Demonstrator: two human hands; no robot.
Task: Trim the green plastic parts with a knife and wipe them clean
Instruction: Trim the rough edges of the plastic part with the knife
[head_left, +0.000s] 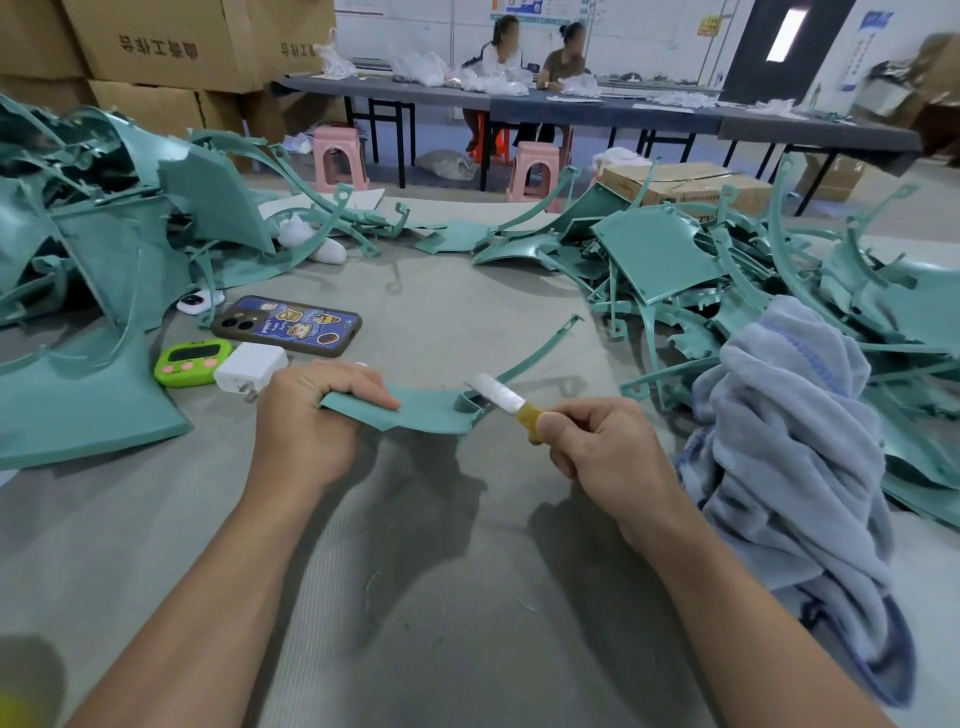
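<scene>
Our left hand (306, 421) clamps the green part (421, 413) above the middle of the desk (441, 597); our right hand (608, 457), held apart, grips the knife (504, 400), its tip against the part.

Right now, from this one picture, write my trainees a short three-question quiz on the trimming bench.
1. True or false: the left hand holds the knife.
2. What lies beside the green timer? A) white charger B) scissors C) red cup
3. Fill in: the left hand grips a green ____.
Key: 1 false, the right hand holds it; 2 A; 3 plastic part.
</scene>
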